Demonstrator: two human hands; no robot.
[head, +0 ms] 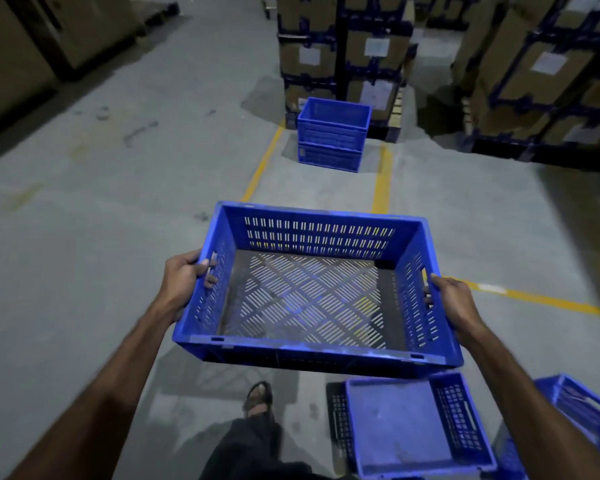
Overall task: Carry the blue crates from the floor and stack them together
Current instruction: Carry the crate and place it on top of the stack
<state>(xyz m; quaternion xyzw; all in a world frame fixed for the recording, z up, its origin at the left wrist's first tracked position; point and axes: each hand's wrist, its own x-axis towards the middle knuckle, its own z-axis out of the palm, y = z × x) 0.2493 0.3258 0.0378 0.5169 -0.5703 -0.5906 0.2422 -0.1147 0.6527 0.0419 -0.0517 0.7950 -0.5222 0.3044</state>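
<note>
Two hands carry one blue crate

One perforated blue crate point(312, 292) hangs above the floor point(101, 237) at centre frame, the left hand point(184, 278) curled through its left handle slot and the right hand point(452, 301) clasping its right wall. Stacked crates point(331, 135) stand at upper centre between yellow floor lines point(381, 181). More crates point(416, 424) lie at lower right.

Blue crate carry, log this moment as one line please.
phase: carrying | left hand: grips carried crate side | right hand: grips opposite side | stack: ahead on floor | floor crate: waiting
</note>
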